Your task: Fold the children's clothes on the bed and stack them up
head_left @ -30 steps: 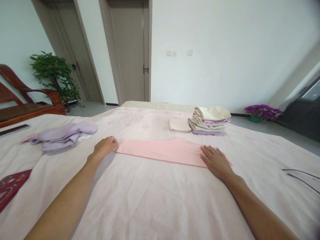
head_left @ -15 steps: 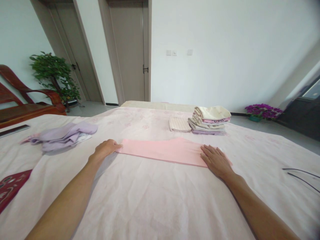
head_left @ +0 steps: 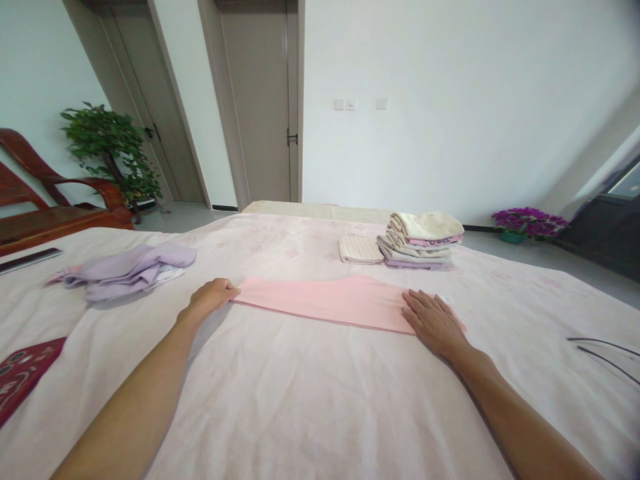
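Observation:
A pair of pink pants (head_left: 320,301), folded lengthwise into a long strip, lies flat on the pale floral sheet (head_left: 320,400) in front of me. My left hand (head_left: 213,297) pinches the narrow left end of the pants between thumb and fingers. At the wide right end, my right hand (head_left: 434,320) lies flat on the cloth with its fingers stretched out. A small white tag shows just beyond the right fingers.
Behind the pants stands a stack of folded clothes (head_left: 423,241), with a folded striped cloth (head_left: 360,249) beside it. Crumpled lilac clothing (head_left: 127,270) lies to the left. A dark red flat item (head_left: 30,373) is at the left edge, black cords (head_left: 607,347) at the right.
My left hand has shifted very slightly left with the end of the pants. My right hand stays in place on the cloth.

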{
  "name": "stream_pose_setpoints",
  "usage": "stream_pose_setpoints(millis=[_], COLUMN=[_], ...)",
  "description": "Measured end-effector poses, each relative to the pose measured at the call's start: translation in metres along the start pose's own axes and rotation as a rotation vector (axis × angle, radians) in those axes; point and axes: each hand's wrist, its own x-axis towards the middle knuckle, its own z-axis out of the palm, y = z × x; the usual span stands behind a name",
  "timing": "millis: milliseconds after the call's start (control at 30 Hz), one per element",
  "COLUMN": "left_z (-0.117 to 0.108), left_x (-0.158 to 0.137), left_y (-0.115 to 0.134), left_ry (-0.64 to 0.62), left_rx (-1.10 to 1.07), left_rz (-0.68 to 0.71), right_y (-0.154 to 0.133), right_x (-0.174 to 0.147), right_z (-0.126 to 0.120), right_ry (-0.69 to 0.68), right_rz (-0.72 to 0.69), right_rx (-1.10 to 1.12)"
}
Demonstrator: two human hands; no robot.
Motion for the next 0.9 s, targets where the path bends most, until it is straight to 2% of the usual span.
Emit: stream_pose_setpoints(millis=[133,300,400,533,633,733,900], left_z=[0.0,-0.004,-0.003,0.006,0.014,0.018,0.02], left_x=[0.0,-0.007,-0.015,-0.026,-0.03,-0.032,-0.037], left_y=[-0.002,0.002,0.011,0.027,0.036,0.039,0.048], left_ry=[-0.017,-0.019,0.096,0.309,0.291,0.267,0.297], left_rx=[0.017,0.035,0.115,0.279,0.332,0.371,0.45], left_rz=[-0.005,0.003,0.035,0.317,0.469,0.443,0.333], right_y=[-0.002,-0.002,-0.002,-0.003,-0.004,-0.004,-0.002], right_x=[0.0,-0.002,-0.003,-0.003,-0.004,-0.005,-0.005], right_z=[-0.006,-0.008,-0.007,-0.006,-0.007,-0.009,-0.015], right_ry=[-0.008,-0.034,-0.058,-0.055,-0.048,-0.032,0.021], right_rz=[-0.019,0.029,0.046,0.051,0.048,0.038,0.032], right_rx=[-0.021,-0.038,-0.043,-0.034,-0.027,0.001,0.092])
